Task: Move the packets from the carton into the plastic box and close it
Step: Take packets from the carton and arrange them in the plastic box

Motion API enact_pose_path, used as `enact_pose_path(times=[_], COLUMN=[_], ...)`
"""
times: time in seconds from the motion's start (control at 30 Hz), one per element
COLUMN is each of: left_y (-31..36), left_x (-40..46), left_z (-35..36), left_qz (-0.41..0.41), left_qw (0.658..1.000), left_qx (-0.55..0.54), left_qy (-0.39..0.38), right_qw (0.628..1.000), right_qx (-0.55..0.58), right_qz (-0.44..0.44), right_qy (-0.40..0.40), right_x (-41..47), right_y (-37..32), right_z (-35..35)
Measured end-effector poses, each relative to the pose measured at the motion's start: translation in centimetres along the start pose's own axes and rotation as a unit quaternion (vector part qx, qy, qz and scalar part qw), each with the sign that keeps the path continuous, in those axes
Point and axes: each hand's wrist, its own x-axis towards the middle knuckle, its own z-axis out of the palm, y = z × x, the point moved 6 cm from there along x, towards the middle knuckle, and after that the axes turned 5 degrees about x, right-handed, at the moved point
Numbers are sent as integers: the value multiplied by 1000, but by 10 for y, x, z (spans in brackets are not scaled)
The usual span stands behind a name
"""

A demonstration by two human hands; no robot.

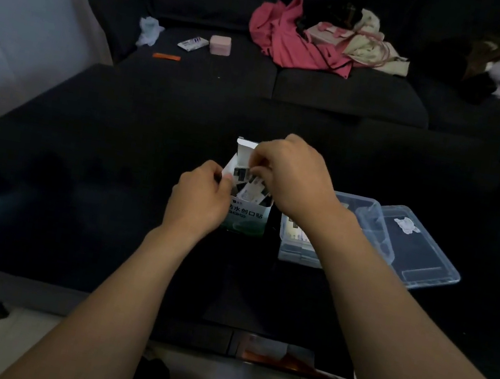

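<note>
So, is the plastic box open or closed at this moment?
Open. The plastic box has no cover on it, and its clear lid lies beside it on the dark table. Packets show inside.

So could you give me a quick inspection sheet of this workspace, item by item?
Surface: dark table.
Job's things: open carton with packets inside; plastic box already holding some packets; its lid lies off, right of it.
Clutter: nothing seen on the table.
Grippers: left hand grips the carton; right hand pinches packets at its mouth.
Cables: nothing seen.
Surroundings: dark sofa with clothes, pink box, small tube.
</note>
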Motion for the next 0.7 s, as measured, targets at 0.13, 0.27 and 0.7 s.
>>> enact_pose_path(times=[0.13, 0.27, 0.7], left_y=[-1, 0, 43], left_x=[-1, 0, -21], left_z=[-2, -3, -27], left_qz=[-3, -2, 171], left_qw=[1000, 1000, 949], left_qx=[10, 12, -222], left_qy=[1, -3, 143], right_qw=[1000, 999, 950], right_qx=[22, 45, 301], right_qz=[6, 10, 42], right_qy=[-19, 6, 70], right_x=[-2, -2, -15], right_y=[0, 6, 37], right_z=[-3, -16, -73])
